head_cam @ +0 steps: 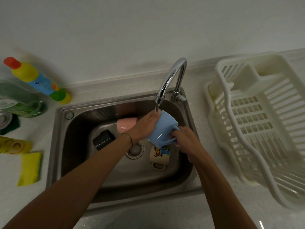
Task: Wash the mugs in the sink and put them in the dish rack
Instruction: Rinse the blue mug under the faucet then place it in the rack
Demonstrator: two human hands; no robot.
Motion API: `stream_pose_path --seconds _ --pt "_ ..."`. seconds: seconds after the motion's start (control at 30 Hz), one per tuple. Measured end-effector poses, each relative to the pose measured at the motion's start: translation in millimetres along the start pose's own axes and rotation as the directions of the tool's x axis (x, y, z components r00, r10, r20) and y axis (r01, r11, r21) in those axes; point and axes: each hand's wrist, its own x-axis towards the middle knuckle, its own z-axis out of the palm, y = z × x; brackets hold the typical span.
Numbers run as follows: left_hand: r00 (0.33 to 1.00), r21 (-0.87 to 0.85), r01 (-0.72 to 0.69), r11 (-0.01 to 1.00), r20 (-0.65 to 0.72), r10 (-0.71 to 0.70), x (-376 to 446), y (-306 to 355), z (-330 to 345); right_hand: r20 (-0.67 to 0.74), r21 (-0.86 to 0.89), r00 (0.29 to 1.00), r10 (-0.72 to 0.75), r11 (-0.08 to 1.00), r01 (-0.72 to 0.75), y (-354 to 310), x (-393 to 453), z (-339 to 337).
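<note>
A light blue mug (162,129) is held tilted under the running faucet (171,80), above the steel sink (66,138). My left hand (145,126) wraps around the mug's body near its rim. My right hand (186,141) grips its handle from the right. Water runs onto the mug's upper edge. Lying in the sink are a pink mug (126,124) behind my left hand, a black mug (103,139) on its side at the left, and a cream cartoon mug (159,157) below the blue one.
A white plastic dish rack (257,121) stands on the counter right of the sink, holding nothing visible. Left of the sink are detergent bottles (38,80), a green bottle (21,103), a yellow sponge (29,167) and a yellow package (14,145).
</note>
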Motion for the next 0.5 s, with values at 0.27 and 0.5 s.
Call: stream_pose_path --seconds 0.27,0.5 --pt "0.998 0.016 -0.013 1.000 0.066 0.012 -3.7 -1.0 0.6 0.050 0.008 0.998 -0.034 0.999 0.034 -7.0 -0.3 -7.4" --pt "0.995 -0.222 0.102 0.970 0.033 -0.097 -7.0 20.4 -11.5 0.121 -0.067 0.991 -0.061 0.995 0.069 -19.2 5.9 -11.6"
